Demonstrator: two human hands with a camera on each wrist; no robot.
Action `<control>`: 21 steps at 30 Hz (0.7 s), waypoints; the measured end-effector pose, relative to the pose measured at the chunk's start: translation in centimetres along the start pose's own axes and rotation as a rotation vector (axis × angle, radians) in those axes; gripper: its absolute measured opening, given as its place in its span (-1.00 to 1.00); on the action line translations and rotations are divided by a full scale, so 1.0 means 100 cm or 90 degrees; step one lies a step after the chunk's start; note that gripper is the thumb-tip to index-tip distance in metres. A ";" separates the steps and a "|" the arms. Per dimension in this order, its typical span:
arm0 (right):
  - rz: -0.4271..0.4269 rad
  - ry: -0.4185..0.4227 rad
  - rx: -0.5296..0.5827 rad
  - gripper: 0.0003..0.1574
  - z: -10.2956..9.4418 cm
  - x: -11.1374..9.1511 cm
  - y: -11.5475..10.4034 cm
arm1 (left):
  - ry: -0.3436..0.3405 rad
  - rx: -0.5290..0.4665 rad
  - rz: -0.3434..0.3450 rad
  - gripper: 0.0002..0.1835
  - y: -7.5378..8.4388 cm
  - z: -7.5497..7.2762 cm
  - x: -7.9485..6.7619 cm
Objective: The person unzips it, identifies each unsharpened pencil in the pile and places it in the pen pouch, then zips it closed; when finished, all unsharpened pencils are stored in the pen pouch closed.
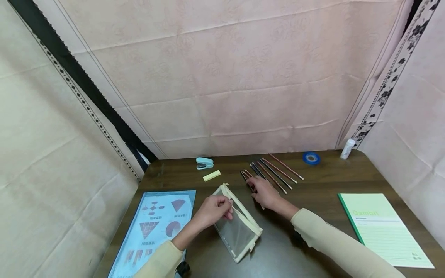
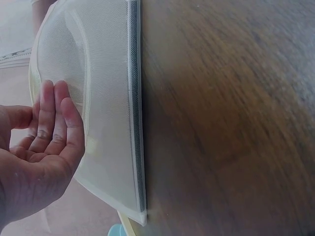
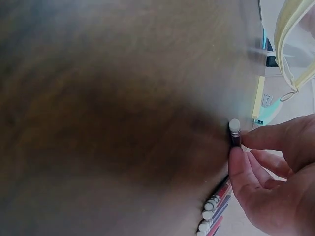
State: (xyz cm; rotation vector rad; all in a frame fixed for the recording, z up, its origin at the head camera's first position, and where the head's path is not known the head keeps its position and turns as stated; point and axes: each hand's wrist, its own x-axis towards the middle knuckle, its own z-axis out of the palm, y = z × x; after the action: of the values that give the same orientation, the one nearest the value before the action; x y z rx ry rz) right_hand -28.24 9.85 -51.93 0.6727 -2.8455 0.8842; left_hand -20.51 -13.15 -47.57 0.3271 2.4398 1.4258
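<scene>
A cream-edged mesh zipper pouch (image 1: 236, 231) sits tilted on the table, its top gaping. My left hand (image 1: 214, 210) pinches the pouch's upper edge between thumb and index finger; in the left wrist view the other fingers of that hand (image 2: 47, 132) lie against the mesh. Just right of the pouch, my right hand (image 1: 265, 192) pinches a dark pencil between thumb and fingers. The white eraser end of this pencil (image 3: 235, 127) pokes out past the fingertips, close over the table. More pencils (image 1: 278, 172), dark and reddish, lie fanned out beyond that hand.
At the back are a light blue stapler (image 1: 204, 163), a pale yellow eraser-like strip (image 1: 211, 175), a blue tape roll (image 1: 311, 158) and a white glue stick (image 1: 347, 149). A blue sheet with charts (image 1: 163, 220) lies left, a green notebook (image 1: 386, 231) right. Cloth (image 1: 243, 96) hangs around the table.
</scene>
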 end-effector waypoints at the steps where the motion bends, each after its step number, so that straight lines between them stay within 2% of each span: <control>1: -0.004 0.001 0.000 -0.43 0.000 0.000 0.001 | 0.000 0.000 0.000 -0.66 0.000 0.000 0.000; 7: -0.028 -0.005 0.015 -0.39 -0.003 0.002 0.003 | -0.001 -0.001 -0.001 -0.66 0.001 0.000 0.002; 21: -0.018 -0.059 -0.010 -0.39 -0.006 0.007 0.003 | -0.003 0.007 -0.006 -0.66 -0.002 0.002 0.004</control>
State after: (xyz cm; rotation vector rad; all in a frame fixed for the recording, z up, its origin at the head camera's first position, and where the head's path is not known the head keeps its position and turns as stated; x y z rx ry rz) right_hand -29.07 10.12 -51.45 0.7690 -2.9134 0.8473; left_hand -20.84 -12.96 -47.89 0.3201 2.4424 1.4072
